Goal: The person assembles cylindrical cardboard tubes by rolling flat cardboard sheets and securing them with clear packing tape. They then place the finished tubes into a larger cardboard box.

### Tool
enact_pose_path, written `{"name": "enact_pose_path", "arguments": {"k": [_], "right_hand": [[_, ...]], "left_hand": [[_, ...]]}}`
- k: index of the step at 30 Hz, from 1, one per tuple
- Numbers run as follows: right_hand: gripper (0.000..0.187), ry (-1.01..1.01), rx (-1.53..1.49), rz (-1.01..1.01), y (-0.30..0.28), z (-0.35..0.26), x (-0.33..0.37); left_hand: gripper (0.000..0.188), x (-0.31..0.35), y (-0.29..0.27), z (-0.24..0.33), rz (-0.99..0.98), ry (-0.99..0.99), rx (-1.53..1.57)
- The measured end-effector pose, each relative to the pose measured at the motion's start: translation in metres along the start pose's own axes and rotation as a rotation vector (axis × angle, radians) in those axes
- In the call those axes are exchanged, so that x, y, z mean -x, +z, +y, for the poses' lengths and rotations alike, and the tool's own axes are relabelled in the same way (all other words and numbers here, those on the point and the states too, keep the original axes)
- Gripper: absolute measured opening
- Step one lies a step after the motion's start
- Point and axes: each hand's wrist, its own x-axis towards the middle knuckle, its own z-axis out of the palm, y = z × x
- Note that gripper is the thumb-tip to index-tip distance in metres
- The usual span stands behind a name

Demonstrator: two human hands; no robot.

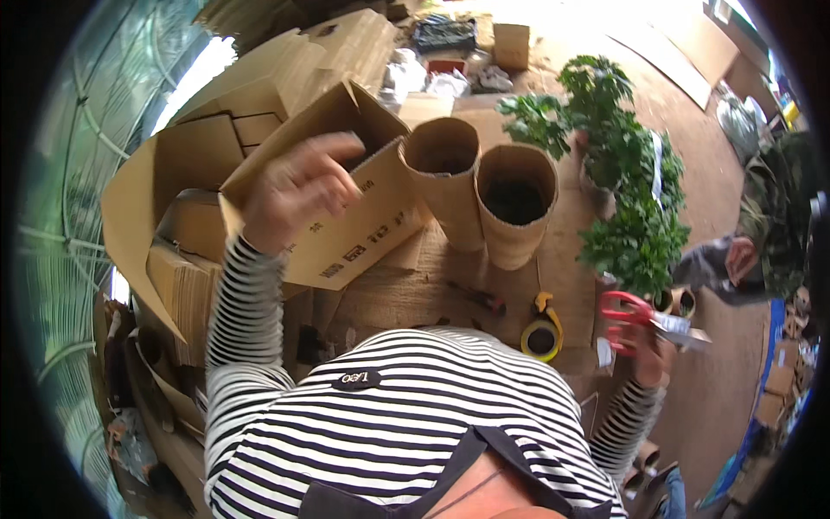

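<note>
My left hand (298, 192) is raised in front of an open cardboard box (367, 225). Its fingers are apart and bent, a little blurred, with nothing visible in them. Out to the right, my right hand (654, 356) is closed around a red-handled tool (624, 310). A pale, flat end of the tool points right; its exact kind is unclear. Between the hands stand two round cardboard tubes (516, 238), upright and touching, with dark insides. On the cardboard-covered table, near my body, lie a yellow tape dispenser (543, 333) and a dark tool with a red end (480, 299).
Leafy green plants (635, 199) stand along the table's right side. Another person's hand (740, 258) and camouflage sleeve (782, 199) are farther right. Stacked cardboard sheets (186, 290) crowd the left. Bags and a small carton (511, 46) sit at the back.
</note>
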Motion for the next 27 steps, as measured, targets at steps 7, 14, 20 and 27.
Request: {"name": "enact_pose_path", "arguments": {"k": [7,14,20,27], "right_hand": [[0.023,0.541,0.160,0.009,0.055,0.208,-0.018],[0.038,0.645,1.274,-0.594,0.070,0.337,-0.065],[0.043,0.439,1.246,-0.572,0.130,0.235,-0.058],[0.041,-0.319,0.598,-0.405,0.177,0.121,-0.091]], "left_hand": [[0.042,-0.032,0.126,-0.076,0.091,0.709,-0.648],[0.007,-0.076,0.175,-0.126,-0.118,0.441,-1.122],[0.009,-0.105,0.176,-0.122,-0.078,0.693,-1.046],[0.011,-0.048,0.131,0.002,0.235,0.792,-0.689]]}}
